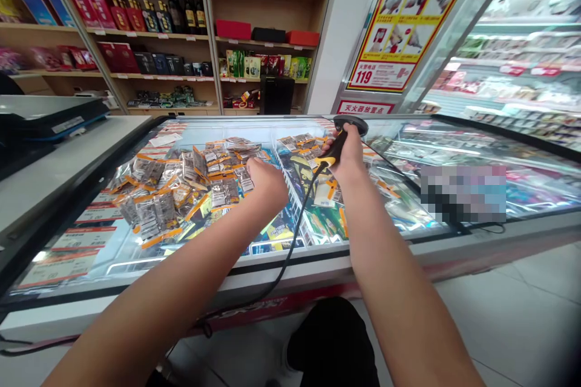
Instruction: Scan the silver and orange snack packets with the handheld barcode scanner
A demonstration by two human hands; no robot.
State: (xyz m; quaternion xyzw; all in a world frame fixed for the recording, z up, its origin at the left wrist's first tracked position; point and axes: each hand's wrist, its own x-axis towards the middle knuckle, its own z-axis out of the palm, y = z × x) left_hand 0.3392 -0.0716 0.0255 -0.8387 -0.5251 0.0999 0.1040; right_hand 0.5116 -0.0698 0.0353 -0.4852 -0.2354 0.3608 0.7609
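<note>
My right hand (350, 154) is wrapped round the grip of a black and yellow barcode scanner (336, 148), its head pointing away from me. A black cable (297, 236) runs from the scanner down over the freezer's front edge. Over the glass, my left hand (267, 182) is closed at the right side of a pile of small clear packets with orange edges (157, 208). One packet (244, 179) shows right beside its fingertips; what those fingers pinch is mostly hidden. More orange-edged packets (302, 143) lie beyond and around the scanner.
Beneath the packets is a chest freezer with a glass top and pale front rim (318, 275). A scale-like device (49, 118) sits on the left counter (97, 145). Shelves (149, 30) of boxes and bottles, a red fire poster (413, 18) and a chilled display (512, 66) stand behind.
</note>
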